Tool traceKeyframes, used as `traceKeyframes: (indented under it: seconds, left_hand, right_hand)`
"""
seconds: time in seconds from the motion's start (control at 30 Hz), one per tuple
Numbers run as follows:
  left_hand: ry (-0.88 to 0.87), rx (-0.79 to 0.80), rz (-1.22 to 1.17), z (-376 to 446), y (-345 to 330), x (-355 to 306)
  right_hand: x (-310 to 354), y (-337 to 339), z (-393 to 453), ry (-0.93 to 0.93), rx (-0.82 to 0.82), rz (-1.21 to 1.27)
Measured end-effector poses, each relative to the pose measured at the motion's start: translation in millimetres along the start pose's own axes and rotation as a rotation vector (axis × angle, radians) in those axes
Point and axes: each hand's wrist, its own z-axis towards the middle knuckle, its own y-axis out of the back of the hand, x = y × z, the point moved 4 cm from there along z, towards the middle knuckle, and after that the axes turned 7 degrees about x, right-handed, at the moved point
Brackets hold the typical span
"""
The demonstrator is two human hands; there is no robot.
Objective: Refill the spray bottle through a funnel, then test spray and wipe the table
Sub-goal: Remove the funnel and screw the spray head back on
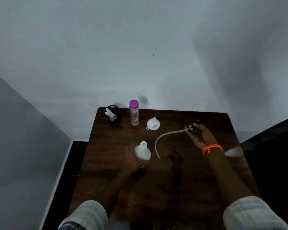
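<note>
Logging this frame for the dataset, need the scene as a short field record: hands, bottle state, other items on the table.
left hand: left hand grips the white spray bottle, neck open, head off
right hand: right hand holds the black spray head; its dip tube hangs out, clear of the bottle
funnel: white funnel sits upside down on the table, untouched
water source: clear bottle with purple cap, upright at the back
wipes: black mesh cup with white tissue, back left
stage: bottle opened, refill not begun
</note>
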Motion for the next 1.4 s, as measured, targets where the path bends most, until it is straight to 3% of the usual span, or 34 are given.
traceKeyframes:
  seconds: [0.2,0.4,0.77,1.03,1.2,1.4]
  left_hand:
    - [-0.041,-0.029,0.02,-13,14,-8]
    - [-0.044,0.001,0.005,-9,15,-13]
    - [-0.125,0.014,0.005,-22,35,-29]
    - [-0.187,0.002,-0.005,-25,46,-40]
    - [-0.216,-0.019,0.044,-19,44,-46]
    - [-0.262,0.014,0.046,-28,41,-64]
  right_hand:
    - [33,-70,-23,0.063,0.257,0.112]
    - [21,-109,-42,0.046,0.259,0.185]
    - [7,-95,-41,-0.001,0.299,0.086]
    - [16,-109,-63,0.201,0.396,-0.372]
    - [3,-134,-94,0.397,0.43,-0.888]
    - [-21,-148,-109,0.581,0.458,-1.176]
